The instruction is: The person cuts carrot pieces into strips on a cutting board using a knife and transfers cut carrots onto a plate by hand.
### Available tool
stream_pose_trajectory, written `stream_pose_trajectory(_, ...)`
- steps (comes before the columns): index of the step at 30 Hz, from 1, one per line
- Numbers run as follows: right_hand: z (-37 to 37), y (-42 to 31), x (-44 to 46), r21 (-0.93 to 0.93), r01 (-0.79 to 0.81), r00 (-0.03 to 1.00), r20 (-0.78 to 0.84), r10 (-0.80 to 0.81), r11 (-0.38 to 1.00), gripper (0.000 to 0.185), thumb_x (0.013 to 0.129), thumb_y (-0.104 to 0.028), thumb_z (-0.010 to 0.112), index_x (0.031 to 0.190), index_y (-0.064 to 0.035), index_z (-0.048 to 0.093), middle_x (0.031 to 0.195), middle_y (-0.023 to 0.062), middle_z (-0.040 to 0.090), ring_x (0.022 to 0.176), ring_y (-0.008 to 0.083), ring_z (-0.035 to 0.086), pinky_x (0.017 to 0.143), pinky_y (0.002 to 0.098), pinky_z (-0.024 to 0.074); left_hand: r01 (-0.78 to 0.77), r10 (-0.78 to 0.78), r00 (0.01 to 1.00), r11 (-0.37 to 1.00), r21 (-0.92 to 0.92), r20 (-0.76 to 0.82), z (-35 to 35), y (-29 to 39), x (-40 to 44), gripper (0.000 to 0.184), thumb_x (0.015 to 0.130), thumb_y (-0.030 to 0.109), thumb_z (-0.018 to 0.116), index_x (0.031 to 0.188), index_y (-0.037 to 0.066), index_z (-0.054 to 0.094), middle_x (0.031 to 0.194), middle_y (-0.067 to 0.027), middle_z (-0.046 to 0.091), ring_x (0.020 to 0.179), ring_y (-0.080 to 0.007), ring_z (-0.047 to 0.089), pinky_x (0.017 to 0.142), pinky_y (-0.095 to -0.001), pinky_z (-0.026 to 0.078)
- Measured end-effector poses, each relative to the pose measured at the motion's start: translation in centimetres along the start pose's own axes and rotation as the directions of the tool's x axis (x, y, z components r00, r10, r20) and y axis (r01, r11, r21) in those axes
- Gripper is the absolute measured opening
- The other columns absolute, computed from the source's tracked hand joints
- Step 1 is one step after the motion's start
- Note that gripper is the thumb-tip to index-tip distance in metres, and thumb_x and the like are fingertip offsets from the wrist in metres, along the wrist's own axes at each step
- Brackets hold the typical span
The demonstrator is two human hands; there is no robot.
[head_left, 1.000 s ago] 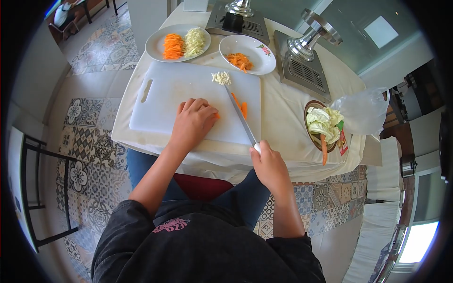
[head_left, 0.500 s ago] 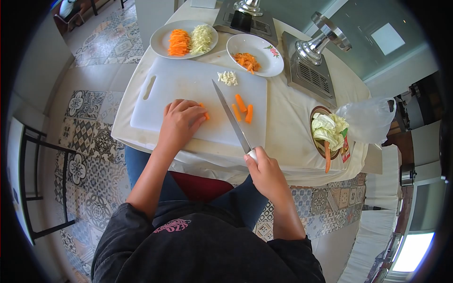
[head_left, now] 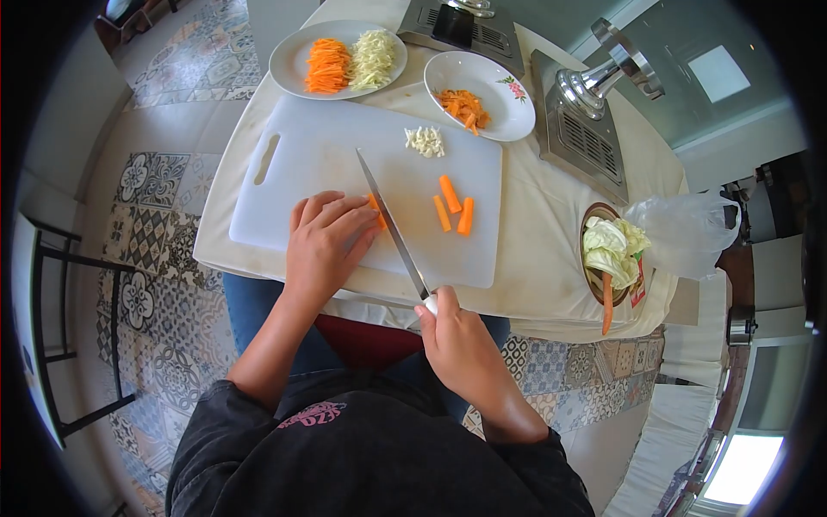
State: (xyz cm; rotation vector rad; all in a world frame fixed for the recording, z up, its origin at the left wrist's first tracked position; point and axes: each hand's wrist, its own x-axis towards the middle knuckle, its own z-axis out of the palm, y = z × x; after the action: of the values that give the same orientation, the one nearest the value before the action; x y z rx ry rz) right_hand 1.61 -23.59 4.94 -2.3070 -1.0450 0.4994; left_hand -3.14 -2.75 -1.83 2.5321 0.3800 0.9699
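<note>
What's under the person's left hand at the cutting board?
An orange carrot piece pokes out from under the left hand, over the white cutting board. Anything farther beneath the hand is covered.

On the cutting board (head_left: 323,159), carrot pieces (head_left: 466,216) lie right of the knife (head_left: 394,226), before a chopped heap (head_left: 425,141). Behind the board, a plate (head_left: 290,73) stands left of a dish (head_left: 510,126); rightward sits a bowl (head_left: 592,277) of cabbage (head_left: 606,250).
</note>
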Motion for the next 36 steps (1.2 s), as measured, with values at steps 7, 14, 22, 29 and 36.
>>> stream_pose_trajectory(7,-0.3,-0.3,0.2,-0.085,-0.006,0.999,0.035,0.009,0.996,0.027,0.101,-0.020,0.049,0.093,0.0044,0.041,0.060,0.0267,0.059,0.058,0.0448,0.062,0.050,0.0500,0.0495,0.031,-0.031,1.000,0.999,0.011,-0.001,0.0,0.3,0.1,0.017,0.079,0.021,0.077,0.095,0.015,0.075,0.103,0.0020,0.073,0.107,-0.0244,0.060,0.097,-0.0392,0.042)
stream_pose_trajectory(14,-0.5,-0.4,0.1,-0.118,-0.059,0.993,0.096,0.071,0.991,0.028,0.101,-0.020,0.048,0.093,0.0058,0.042,0.062,0.0277,0.060,0.059,0.0455,0.063,0.052,0.0504,0.0505,0.065,-0.065,0.998,0.997,0.035,-0.025,0.4,0.3,0.1,0.020,0.074,0.017,0.081,0.093,0.016,0.077,0.102,0.0031,0.074,0.106,-0.0237,0.062,0.097,-0.0389,0.041)
stream_pose_trajectory(22,-1.9,-0.5,1.2,-0.036,-0.150,0.968,0.198,0.154,0.988,0.027,0.100,-0.019,0.050,0.096,0.0059,0.042,0.071,0.0318,0.061,0.070,0.0510,0.060,0.062,0.0562,0.0452,0.100,-0.101,0.994,0.995,-0.018,-0.028,0.6,0.1,0.0,0.015,0.075,0.021,0.081,0.088,0.015,0.079,0.098,0.0023,0.075,0.105,-0.0213,0.062,0.100,-0.0412,0.038)
stream_pose_trajectory(29,-0.9,-0.4,3.9,-0.101,-0.056,0.985,0.158,0.072,0.993,0.027,0.100,-0.018,0.049,0.094,0.0070,0.042,0.067,0.0317,0.061,0.067,0.0489,0.064,0.057,0.0530,0.0512,0.101,-0.102,0.995,0.995,-0.025,-0.021,0.9,-0.2,-0.1,0.015,0.075,0.025,0.081,0.088,0.016,0.079,0.098,0.0030,0.075,0.106,-0.0202,0.062,0.102,-0.0449,0.036)
stream_pose_trajectory(36,0.7,-0.8,2.0,-0.212,-0.071,0.988,0.117,0.098,0.975,0.023,0.100,-0.016,0.046,0.097,0.0059,0.041,0.068,0.0300,0.063,0.067,0.0469,0.065,0.058,0.0525,0.0535,0.106,-0.105,0.993,0.994,0.023,-0.054,1.0,0.7,-0.5,0.018,0.074,0.020,0.081,0.090,0.013,0.077,0.101,0.0011,0.074,0.108,-0.0223,0.062,0.103,-0.0461,0.036)
